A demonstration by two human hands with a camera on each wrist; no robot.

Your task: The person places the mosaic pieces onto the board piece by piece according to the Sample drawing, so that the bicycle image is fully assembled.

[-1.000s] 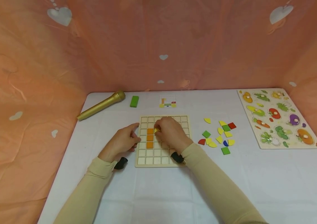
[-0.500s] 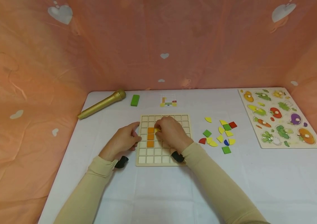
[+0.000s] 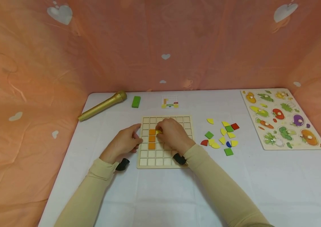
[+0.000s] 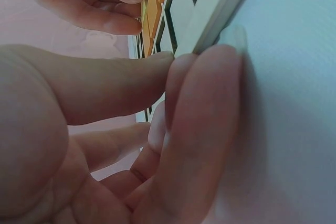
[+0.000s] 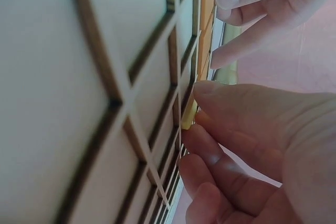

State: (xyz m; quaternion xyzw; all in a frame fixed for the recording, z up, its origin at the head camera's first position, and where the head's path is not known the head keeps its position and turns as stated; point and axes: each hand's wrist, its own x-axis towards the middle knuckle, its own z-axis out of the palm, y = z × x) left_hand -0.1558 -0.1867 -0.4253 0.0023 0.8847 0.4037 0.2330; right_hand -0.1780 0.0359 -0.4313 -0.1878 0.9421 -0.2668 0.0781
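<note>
A wooden grid board (image 3: 149,162) lies on the table, with several orange square tiles (image 3: 151,139) in one column. My left hand (image 3: 122,143) holds the board's left edge; in the left wrist view the thumb (image 4: 131,80) meets the rim and another finger (image 4: 207,103) is bent low beside it. Over the board, my right hand (image 3: 174,134) pinches a small yellow tile (image 5: 190,115) between thumb and fingers. That tile is beside the topmost orange one and is mostly hidden by the fingers, so its shape cannot be told.
Loose yellow, green, red and blue tiles (image 3: 209,135) are scattered right of the board. Behind it lie a pattern card (image 3: 170,101), a green block (image 3: 136,101) and a gold microphone (image 3: 102,106). A vegetable puzzle board (image 3: 282,121) occupies the far right.
</note>
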